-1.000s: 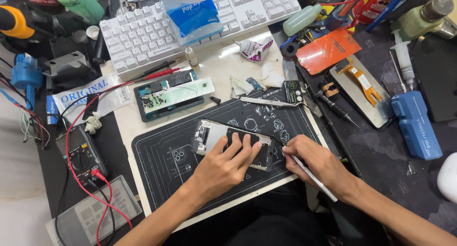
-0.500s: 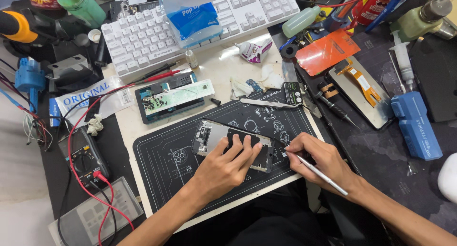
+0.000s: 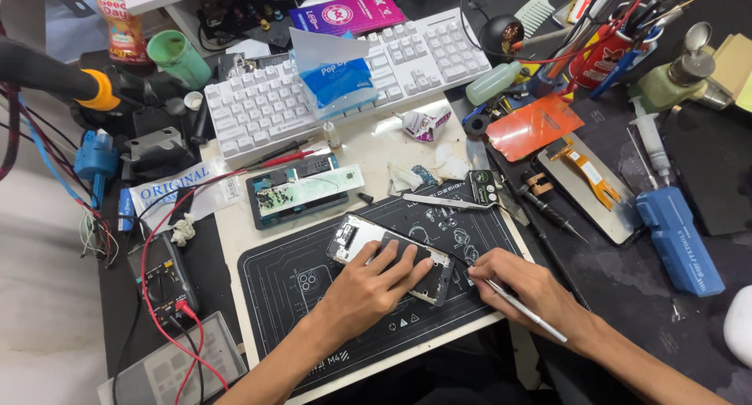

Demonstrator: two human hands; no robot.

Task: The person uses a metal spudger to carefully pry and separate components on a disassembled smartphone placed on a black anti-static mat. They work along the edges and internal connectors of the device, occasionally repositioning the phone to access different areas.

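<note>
— What is the head camera showing at the repair surface (image 3: 368, 150)?

— An opened smartphone (image 3: 388, 256) is lying on a black work mat (image 3: 313, 295). The left hand (image 3: 368, 291) is pressing flat on it, fingers spread, grasping nothing.

— And the other hand?

— The right hand (image 3: 521, 283) is pinching a slim metal tool (image 3: 525, 311) just beside the phone's right end.

— Anything nearby?

— A white keyboard (image 3: 266, 103) is sitting beyond the mat, a multimeter (image 3: 166, 283) to its left, tweezers (image 3: 446, 203) lying at the mat's top edge.
</note>
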